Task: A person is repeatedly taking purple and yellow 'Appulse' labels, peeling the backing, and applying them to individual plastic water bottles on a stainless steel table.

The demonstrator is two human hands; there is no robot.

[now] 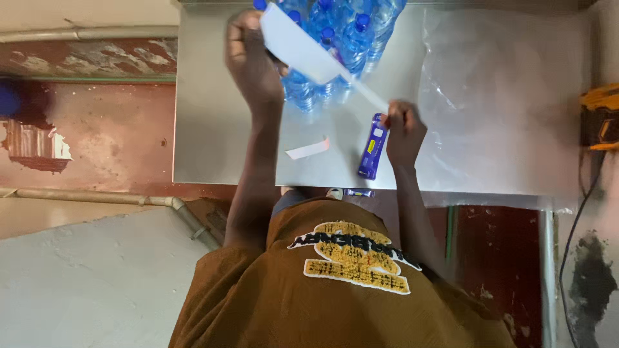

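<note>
I stand at a pale grey metal tabletop point(219, 148) and stretch a long white paper strip point(309, 51) between both hands. My left hand point(251, 58) is raised over the far edge, fingers pressed together around the strip's wide end. My right hand point(403, 132) sits low near the near edge, fingertips pinching the strip's narrow end. Just beside that hand, touching it, lies a slim blue and purple tube with a yellow label point(373, 147), lengthwise toward the near edge. Under the strip, at the far edge, stands a shrink-wrapped pack of clear plastic water bottles with blue caps point(335, 38). A small white paper scrap point(307, 149) lies flat near the near edge, between my forearms. A crumpled clear plastic sheet point(503, 84) covers the tabletop's right side.
</note>
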